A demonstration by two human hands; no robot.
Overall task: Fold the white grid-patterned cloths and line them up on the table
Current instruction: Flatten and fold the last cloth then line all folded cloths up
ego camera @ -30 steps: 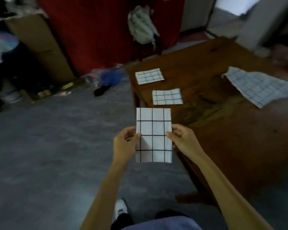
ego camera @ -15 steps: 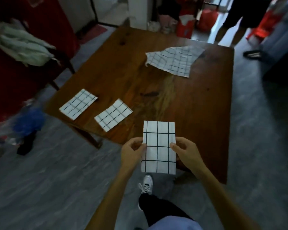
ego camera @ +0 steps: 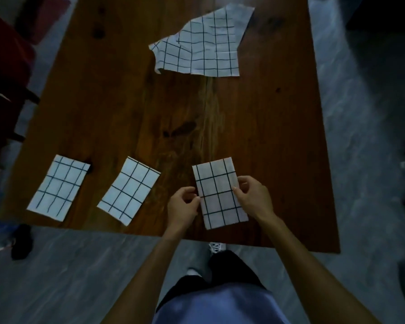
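A folded white grid-patterned cloth (ego camera: 220, 192) is over the near edge of the wooden table (ego camera: 267, 136). My left hand (ego camera: 182, 206) pinches its left edge and my right hand (ego camera: 253, 197) pinches its right edge. Whether it lies flat on the wood I cannot tell. Two more folded cloths lie in a row to its left: one in the middle (ego camera: 129, 190) and one at the far left (ego camera: 59, 185). An unfolded, wrinkled grid cloth (ego camera: 201, 45) is spread at the far side of the table.
Grey floor surrounds the table on the left, right and near sides. A dark chair with red fabric (ego camera: 7, 73) stands off the table's left edge. My legs and a white shoe (ego camera: 216, 246) are just under the near edge.
I have turned and stepped up to the table. The folded cloth, held in the air in front of me before, is now down over the table's near edge, to the right of the other two.
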